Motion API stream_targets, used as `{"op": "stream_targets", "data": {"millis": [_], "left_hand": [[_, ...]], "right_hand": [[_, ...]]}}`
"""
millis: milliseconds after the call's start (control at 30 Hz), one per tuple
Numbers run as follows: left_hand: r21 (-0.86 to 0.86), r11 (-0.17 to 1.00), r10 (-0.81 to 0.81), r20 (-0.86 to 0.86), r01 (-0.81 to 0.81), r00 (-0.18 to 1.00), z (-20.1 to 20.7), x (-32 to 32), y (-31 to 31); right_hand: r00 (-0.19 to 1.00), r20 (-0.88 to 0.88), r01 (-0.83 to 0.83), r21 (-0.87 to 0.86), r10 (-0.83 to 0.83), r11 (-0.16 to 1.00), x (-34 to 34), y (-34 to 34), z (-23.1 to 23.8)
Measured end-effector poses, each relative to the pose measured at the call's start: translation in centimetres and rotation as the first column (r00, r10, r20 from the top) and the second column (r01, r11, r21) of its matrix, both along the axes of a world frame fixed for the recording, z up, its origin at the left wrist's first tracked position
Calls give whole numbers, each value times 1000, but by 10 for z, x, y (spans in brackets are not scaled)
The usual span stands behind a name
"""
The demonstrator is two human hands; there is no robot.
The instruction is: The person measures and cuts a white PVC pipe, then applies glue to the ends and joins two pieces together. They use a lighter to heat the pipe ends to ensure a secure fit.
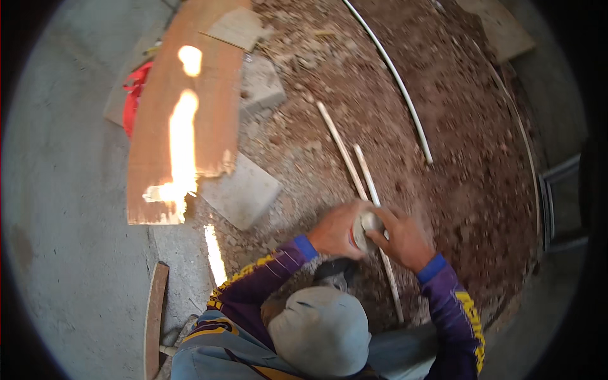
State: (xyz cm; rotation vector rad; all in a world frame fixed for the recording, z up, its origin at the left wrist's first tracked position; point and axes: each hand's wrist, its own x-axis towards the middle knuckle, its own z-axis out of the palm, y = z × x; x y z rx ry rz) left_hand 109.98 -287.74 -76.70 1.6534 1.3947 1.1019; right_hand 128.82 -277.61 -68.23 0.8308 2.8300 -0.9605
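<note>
Small round pale container with a reddish edge (361, 234) is located between the person's two hands, above the ground right of centre. Its contents and markings are too blurred to tell.

Left hand (335, 229): bare, closed around the container's left side. Right hand (408, 242): bare, fingers bent, thumb and forefinger at the container's upper right side. Whether the right fingers grip firmly or only rest there cannot be told. Both wrists emerge from purple sleeves with blue cuffs and yellow markings (451, 297).

Two slim, straight white pipes (341, 147) (366, 172) lie beneath and beyond the hands; a pale length also shows below them, toward the lower edge. Farther off to the right lies a long, gently curved white pipe (403, 92), well apart from the hands. All rest on reddish-brown, stony soil (472, 164).

On the left, a wide orange-brown board (218, 120) carries bright patches of light and has a ragged near edge. Beside it lie a square grey slab (244, 193) and a second grey slab (263, 82); a red item (131, 98) shows at its left side. Nearer, a curved strip of brown wood (154, 320) lies over grey concrete floor (63, 164).
</note>
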Motion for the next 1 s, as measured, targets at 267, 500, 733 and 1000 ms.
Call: {"op": "stream_targets", "data": {"millis": [267, 500, 733, 1000], "left_hand": [[20, 993, 119, 54, -121, 991, 6, -6, -5], [-28, 988, 153, 69, -151, 986, -48, 6, -4], [-13, 856, 514, -84, -516, 854, -104, -44, -24], [483, 765, 629, -413, -427, 659, -141, -40, -60]], "right_hand": [[986, -169, -23, -72, 10, 997, -18, 6, -14], [968, -249, 90, 249, -26, 964, 52, 10, 17], [721, -38, 684, 198, -692, 702, 226, -85, 81], [201, 431, 974, -180, -880, 134, 238, -340, 72]]}}
